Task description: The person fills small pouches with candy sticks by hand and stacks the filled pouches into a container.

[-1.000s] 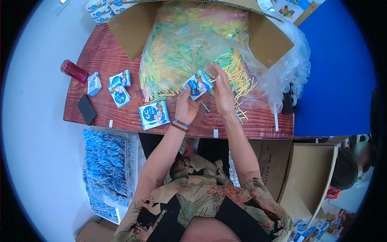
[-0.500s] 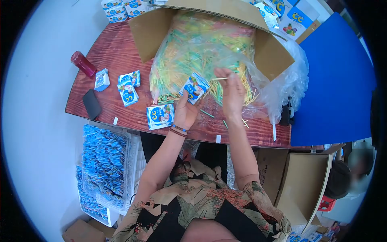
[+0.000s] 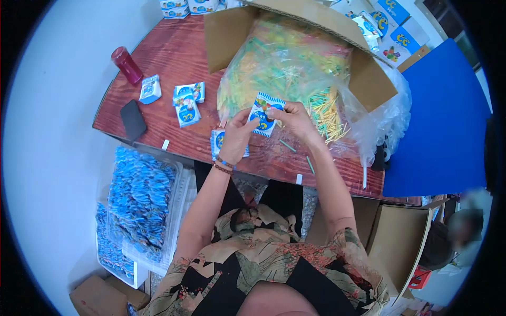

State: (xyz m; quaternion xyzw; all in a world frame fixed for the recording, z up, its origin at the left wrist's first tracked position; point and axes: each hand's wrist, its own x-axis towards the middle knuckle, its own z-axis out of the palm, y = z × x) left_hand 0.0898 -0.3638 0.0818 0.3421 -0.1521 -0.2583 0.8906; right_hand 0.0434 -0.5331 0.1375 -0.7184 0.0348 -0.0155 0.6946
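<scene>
A blue and white packet [image 3: 265, 117] is held upright between my two hands, over the front of the table. My left hand [image 3: 238, 132], with beaded bracelets at the wrist, grips its left edge. The fingers of my right hand [image 3: 296, 120] close on its right side; no stick shows in them. Behind the packet, a clear plastic bag [image 3: 290, 71] full of thin yellow, green and pink sticks lies in an open cardboard box [image 3: 226, 39]. Another packet [image 3: 217, 145] lies partly hidden by my left wrist. Loose green sticks [image 3: 288, 145] lie near my right forearm.
Left on the table [image 3: 163, 58] are stacked packets [image 3: 187, 104], a small white-blue pack [image 3: 150, 89], a dark phone-like object [image 3: 133, 120] and a red jar [image 3: 127, 66]. A tub of blue packets [image 3: 141, 195] stands below left. A blue board [image 3: 435, 126] is right; another person [image 3: 440, 245] is partly visible.
My right hand, which held a pale stick beside the packet, has come in and now grips the packet too. The packet has turned. The view has shifted, so the table things appear further right.
</scene>
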